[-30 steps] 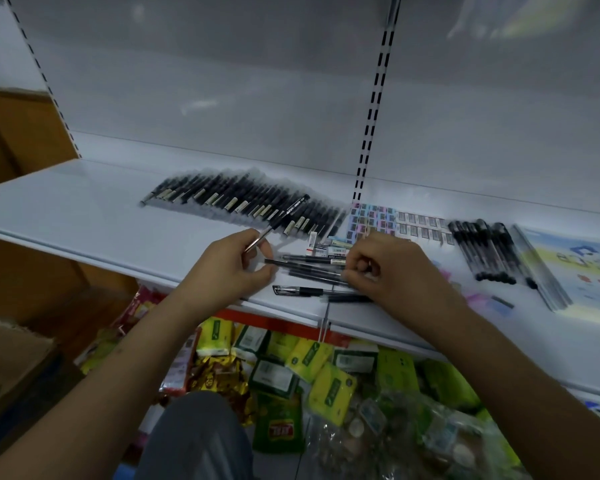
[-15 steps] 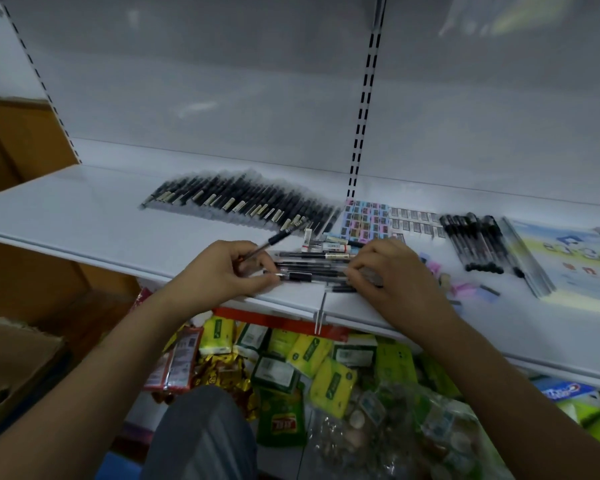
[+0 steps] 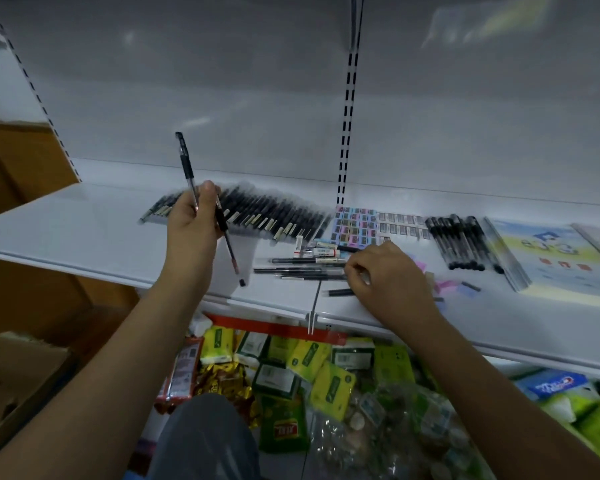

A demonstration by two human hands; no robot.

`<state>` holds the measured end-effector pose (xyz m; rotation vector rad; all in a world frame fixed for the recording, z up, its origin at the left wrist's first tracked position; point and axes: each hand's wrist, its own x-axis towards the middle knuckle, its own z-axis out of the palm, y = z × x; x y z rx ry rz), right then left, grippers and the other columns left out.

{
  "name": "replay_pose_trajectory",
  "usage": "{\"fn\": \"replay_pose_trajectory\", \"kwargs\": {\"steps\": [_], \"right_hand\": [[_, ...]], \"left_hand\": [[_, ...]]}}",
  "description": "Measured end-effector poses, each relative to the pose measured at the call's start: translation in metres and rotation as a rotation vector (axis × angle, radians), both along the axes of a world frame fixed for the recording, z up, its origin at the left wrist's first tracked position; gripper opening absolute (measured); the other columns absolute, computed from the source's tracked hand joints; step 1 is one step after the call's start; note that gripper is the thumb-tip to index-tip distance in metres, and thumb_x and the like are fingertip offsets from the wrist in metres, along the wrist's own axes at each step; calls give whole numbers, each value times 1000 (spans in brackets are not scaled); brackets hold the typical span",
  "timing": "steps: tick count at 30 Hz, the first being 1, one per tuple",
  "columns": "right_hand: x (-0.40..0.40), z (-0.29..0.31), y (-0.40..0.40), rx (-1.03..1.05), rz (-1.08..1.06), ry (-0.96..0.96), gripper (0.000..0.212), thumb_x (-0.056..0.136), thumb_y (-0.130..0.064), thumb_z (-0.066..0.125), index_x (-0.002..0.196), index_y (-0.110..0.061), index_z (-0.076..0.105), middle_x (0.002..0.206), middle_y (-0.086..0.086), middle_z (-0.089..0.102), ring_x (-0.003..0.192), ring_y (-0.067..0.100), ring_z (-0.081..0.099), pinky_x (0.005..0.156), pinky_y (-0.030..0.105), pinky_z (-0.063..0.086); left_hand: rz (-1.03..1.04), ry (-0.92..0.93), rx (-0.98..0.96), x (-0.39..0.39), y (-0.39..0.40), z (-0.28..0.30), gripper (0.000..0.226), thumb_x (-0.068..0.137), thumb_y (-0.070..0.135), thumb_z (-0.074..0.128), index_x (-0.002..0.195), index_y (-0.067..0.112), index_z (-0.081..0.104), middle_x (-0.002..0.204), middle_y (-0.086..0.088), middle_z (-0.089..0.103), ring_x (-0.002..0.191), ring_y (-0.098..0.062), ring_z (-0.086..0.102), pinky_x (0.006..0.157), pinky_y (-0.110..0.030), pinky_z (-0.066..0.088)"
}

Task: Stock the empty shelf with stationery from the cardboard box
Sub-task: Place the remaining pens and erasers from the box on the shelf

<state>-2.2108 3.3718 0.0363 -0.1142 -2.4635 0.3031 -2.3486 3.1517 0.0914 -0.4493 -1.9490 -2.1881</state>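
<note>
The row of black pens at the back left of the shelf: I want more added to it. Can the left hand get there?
Probably yes. The left hand, gripping two pens, hovers right in front of the row of black pens, and nothing stands between them on the shelf.

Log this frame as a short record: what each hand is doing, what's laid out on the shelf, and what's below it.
left hand: raised above the shelf, gripping two pens, one pointing up, one pointing down
right hand: on the loose pens near the shelf's front edge, fingers curled on them
shelf: white; long pen row at left-centre, erasers beside it, a second pen group, booklets at far right
below: green packets and snack bags
cardboard box: lower left, contents not visible
</note>
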Motion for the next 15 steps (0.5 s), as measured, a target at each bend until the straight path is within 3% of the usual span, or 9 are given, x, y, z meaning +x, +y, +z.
{"fn": "replay_pose_trajectory", "kwargs": {"steps": [2, 5, 8, 10, 13, 15], "right_hand": [[2, 1, -2, -22, 14, -9, 21, 86, -25, 53, 80, -16, 70, 79, -1, 66, 81, 21, 54, 66, 38, 52], [2, 2, -2, -33, 13, 43, 11, 84, -17, 61, 89, -14, 70, 87, 0, 66, 84, 19, 57, 70, 35, 53], [0, 2, 0, -33, -51, 48, 21, 82, -14, 57, 97, -10, 71, 93, 5, 68, 86, 25, 60, 75, 37, 54], [1, 3, -2, -47, -90, -5, 29, 83, -17, 48, 95, -10, 73, 92, 5, 70, 88, 25, 60, 74, 40, 54], [1, 3, -3, -96, -114, -53, 32, 87, -17, 41, 95, -12, 72, 95, 3, 68, 89, 22, 60, 72, 37, 53], [0, 4, -2, -96, -118, -68, 26, 91, -12, 45, 96, -13, 71, 96, 2, 66, 88, 20, 60, 73, 35, 52]], "left_hand": [[66, 51, -60, 0, 5, -2, 28, 106, 39, 36, 98, 19, 55, 83, 1, 49, 77, -10, 49, 75, -20, 43], [118, 136, -128, 3, 12, -4, 28, 108, 34, 29, 91, 22, 48, 81, 7, 47, 71, -2, 45, 65, -12, 37], [40, 262, -77, 2, 16, -5, 24, 109, 26, 28, 94, 21, 45, 86, 1, 53, 73, -8, 54, 69, -22, 47], [-29, 317, -87, 5, 17, -9, 21, 109, 23, 28, 95, 25, 44, 81, -3, 55, 69, -18, 56, 63, -31, 50], [-142, 288, -129, 12, 20, -26, 13, 108, 25, 35, 102, 19, 45, 66, -1, 46, 54, -19, 41, 48, -34, 36], [-199, 230, -144, 12, 23, -37, 13, 106, 26, 40, 106, 15, 47, 61, 5, 42, 52, -14, 35, 47, -33, 31]]}}
